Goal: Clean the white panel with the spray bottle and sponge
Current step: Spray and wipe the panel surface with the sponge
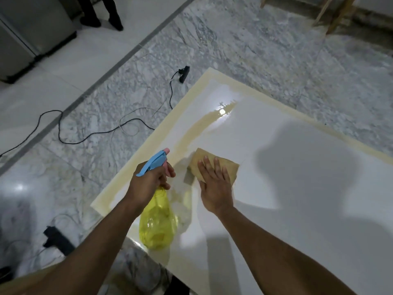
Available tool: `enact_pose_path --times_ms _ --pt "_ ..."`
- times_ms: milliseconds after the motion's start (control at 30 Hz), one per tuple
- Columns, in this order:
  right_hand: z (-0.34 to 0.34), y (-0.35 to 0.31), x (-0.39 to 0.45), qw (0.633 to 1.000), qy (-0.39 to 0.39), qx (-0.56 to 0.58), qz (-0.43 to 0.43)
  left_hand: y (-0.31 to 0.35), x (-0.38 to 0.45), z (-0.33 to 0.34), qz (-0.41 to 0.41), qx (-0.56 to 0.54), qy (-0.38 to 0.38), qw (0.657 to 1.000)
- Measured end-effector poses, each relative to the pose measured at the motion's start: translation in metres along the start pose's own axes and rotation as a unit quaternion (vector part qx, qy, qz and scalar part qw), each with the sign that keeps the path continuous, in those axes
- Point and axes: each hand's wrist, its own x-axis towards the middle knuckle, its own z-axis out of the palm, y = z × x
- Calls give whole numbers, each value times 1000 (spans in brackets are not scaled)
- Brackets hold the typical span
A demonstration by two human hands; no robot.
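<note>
A large white panel (297,167) with a cream border lies flat on the marble floor. My left hand (148,182) grips the neck of a yellow spray bottle (157,224) with a blue and pink trigger head, held over the panel's near left edge. My right hand (214,188) presses flat, fingers spread, on a tan sponge (204,155) lying on the panel just right of the bottle. A wet yellowish streak (204,124) runs from the sponge toward the panel's far corner, where a light glints in it.
Black cables (89,135) trail across the floor left of the panel, ending in a power strip (184,73). A black adapter (57,239) lies near my left elbow. Another person's legs (102,13) stand at top left beside a grey cabinet (32,39). Wooden legs (338,15) show at top right.
</note>
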Motion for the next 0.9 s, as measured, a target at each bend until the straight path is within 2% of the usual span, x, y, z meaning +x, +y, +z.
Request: enact_pose_path --times_ms 400,567,667,767,833,900 --pt "39 -68 -104 996 -45 10 -79 -40 -101 -46 -19 1 91 996" --pt "32 -85 -136 986 -117 86 -87 -40 -120 -40 -24 10 107 994" --pt "17 -87 -142 973 -100 205 -29 -38 -123 -36 -24 -3 103 994" --pt "-13 -72 -135 927 -109 349 79 -34 -120 -38 -26 -11 93 995" --pt "-34 -54 -125 860 -118 459 189 -31 -116 -38 -30 -12 90 995" --pt "-52 -36 -109 797 -97 535 264 -26 -110 -38 -34 -15 87 995"
